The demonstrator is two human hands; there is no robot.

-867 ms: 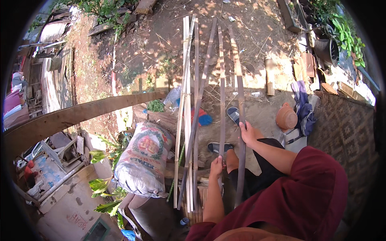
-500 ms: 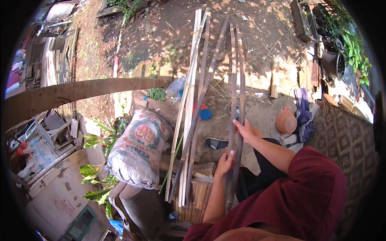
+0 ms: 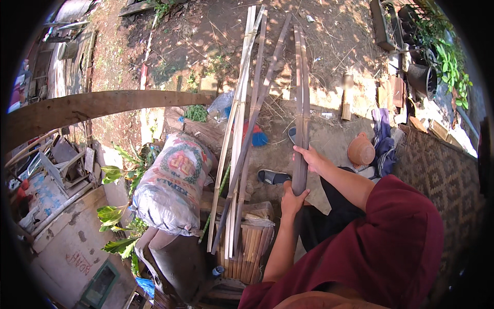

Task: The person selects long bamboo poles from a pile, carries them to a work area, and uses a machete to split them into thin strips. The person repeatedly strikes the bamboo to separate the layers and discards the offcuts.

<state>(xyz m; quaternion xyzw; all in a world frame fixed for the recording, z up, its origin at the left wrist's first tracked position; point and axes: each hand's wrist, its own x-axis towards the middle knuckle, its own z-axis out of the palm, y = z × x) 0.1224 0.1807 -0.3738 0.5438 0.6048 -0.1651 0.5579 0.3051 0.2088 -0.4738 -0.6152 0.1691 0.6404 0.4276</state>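
Observation:
Two long dark bamboo strips (image 3: 301, 103) stand out in front of me, side by side and nearly touching along their length. My left hand (image 3: 293, 200) is closed around them at the lower part, with the thumb on the right side. Higher up, my right hand (image 3: 308, 157) grips the same strips from the right, its fingertips reaching the left edge. To the left lies a loose group of pale bamboo strips (image 3: 241, 123) and darker ones (image 3: 264, 98), their near ends over a stack of short slats (image 3: 252, 244).
A stuffed sack (image 3: 172, 183) stands left, beside a curved wooden beam (image 3: 113, 105) and leafy plants. On the ground are a grey sandal (image 3: 272, 176), an orange plastic bowl (image 3: 362, 150) and a striped cloth (image 3: 381, 136). A woven mat (image 3: 437, 175) lies right.
The two strips, spread apart before, are now brought together. My left hand has wrapped around both, and my right hand has shifted slightly left on them.

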